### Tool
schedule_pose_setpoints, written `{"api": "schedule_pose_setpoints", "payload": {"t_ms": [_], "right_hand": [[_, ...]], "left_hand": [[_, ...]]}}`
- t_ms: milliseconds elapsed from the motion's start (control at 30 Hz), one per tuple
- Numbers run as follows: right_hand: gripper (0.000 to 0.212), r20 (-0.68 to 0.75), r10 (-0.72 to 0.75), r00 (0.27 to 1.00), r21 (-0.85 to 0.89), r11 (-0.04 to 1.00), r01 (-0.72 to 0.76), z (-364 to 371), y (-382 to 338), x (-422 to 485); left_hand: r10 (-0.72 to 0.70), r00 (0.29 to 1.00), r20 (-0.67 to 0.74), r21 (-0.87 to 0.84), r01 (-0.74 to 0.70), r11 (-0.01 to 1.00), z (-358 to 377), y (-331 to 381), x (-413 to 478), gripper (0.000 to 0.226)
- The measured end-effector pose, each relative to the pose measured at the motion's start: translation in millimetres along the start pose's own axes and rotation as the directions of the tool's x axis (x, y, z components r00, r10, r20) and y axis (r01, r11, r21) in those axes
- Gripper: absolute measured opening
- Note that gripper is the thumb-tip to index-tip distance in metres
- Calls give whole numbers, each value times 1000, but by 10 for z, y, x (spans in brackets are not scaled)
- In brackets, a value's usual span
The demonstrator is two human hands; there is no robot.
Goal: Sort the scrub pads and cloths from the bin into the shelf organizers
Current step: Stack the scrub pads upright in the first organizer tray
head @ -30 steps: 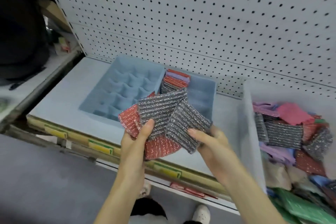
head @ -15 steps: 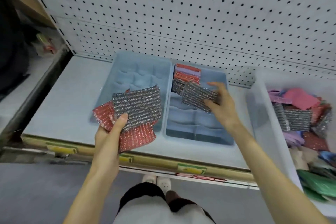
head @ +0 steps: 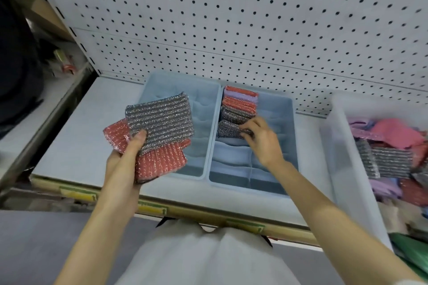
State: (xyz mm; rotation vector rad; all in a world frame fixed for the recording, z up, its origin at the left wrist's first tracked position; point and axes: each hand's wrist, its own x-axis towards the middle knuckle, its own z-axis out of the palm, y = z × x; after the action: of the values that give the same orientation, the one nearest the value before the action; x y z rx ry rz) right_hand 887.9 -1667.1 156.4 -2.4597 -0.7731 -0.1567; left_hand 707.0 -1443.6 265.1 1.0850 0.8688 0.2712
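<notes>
My left hand (head: 126, 159) grips a fan of scrub pads, a silver scrub pad (head: 162, 120) on top of red scrub pads (head: 159, 162), above the left blue organizer (head: 208, 109). My right hand (head: 261, 136) pinches another silver pad (head: 228, 129) and holds it down in a left-column slot of the right blue organizer (head: 287, 122). Behind that pad stands a row of red, lilac and silver pads (head: 239, 104). The translucent bin (head: 335, 157) at the right holds mixed pads and cloths (head: 393, 155).
Both organizers sit on a pale shelf (head: 76, 141) backed by white pegboard (head: 231, 18). The shelf's front edge (head: 185, 210) carries yellow price labels. A dark neighbouring shelf bay (head: 27, 76) lies to the left.
My right hand carried a silver pad from the fan over to the right organizer and lowered it into a slot in front of the row. My left hand stayed with its fan.
</notes>
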Motion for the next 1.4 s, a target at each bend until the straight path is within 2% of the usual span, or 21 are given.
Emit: {"api": "schedule_pose_setpoints", "payload": {"t_ms": [133,200,267,300,333,367,400,433,467,533,600,633,767,867,900,933,1000,1100,1167,1233,1400], "right_hand": [[14,-46,-94,995,-196,977,83,3,8,-2],[16,-58,-114,992,-209,973,100,-32,10,60],[17,-97,-65,993,-168,985,48,-85,-27,103],[18,-151,-6,989,-96,995,-9,-127,-85,116],[20,-197,92,976,52,995,-83,-206,-195,124],[22,-187,223,957,279,946,-166,-315,-353,138],[26,-66,317,946,515,823,-240,-450,-562,158],[31,105,318,942,684,665,-301,-565,-745,180],[38,238,241,941,738,585,-337,-649,-876,198],[46,370,33,929,684,667,-296,-756,-1043,222],[38,380,9,925,613,746,-259,-804,-1090,248],[31,372,42,927,613,739,-279,-833,-1087,259],[15,392,161,906,688,602,-405,-882,-995,226],[9,371,362,855,805,334,-490,-919,-816,262],[12,307,454,836,830,303,-469,-945,-709,289],[14,227,519,824,808,372,-457,-962,-586,307],[18,117,507,854,626,629,-460,-935,-379,296],[25,173,362,916,401,824,-401,-706,-307,182],[19,152,194,969,118,970,-213,-494,-359,124],[17,90,55,994,-99,994,-46,-352,-381,125],[17,39,36,999,-162,986,-30,-368,-250,142]], "left_hand": [[-8,999,45,35,7,999,66,-1,25,52],[-21,997,75,64,17,998,97,-9,36,56],[-40,993,112,93,30,995,133,-26,39,56],[-50,990,128,103,37,994,159,-37,35,54],[-57,988,142,114,41,993,187,-46,28,54],[-61,986,158,132,40,990,219,-56,21,54],[-66,982,178,154,38,987,259,-64,15,54],[-71,976,204,176,34,984,299,-75,9,52],[-76,969,234,195,30,980,337,-87,0,51],[-93,951,296,242,19,970,394,-106,1,54],[-108,938,330,282,11,959,410,-119,26,62],[-114,935,336,290,12,957,410,-120,34,67],[-151,928,340,282,52,958,383,-107,56,75],[-155,935,318,243,78,967,358,-60,56,51],[-146,945,293,214,84,973,336,-46,73,43],[-135,957,255,189,88,978,300,-38,92,40],[-118,977,179,159,89,983,209,-21,125,40],[-102,989,105,130,88,988,76,-4,175,40],[-90,992,85,121,79,989,10,-12,203,43],[-89,993,79,114,79,990,-29,-17,207,47],[-87,993,79,121,77,990,-94,-24,183,42]]}}
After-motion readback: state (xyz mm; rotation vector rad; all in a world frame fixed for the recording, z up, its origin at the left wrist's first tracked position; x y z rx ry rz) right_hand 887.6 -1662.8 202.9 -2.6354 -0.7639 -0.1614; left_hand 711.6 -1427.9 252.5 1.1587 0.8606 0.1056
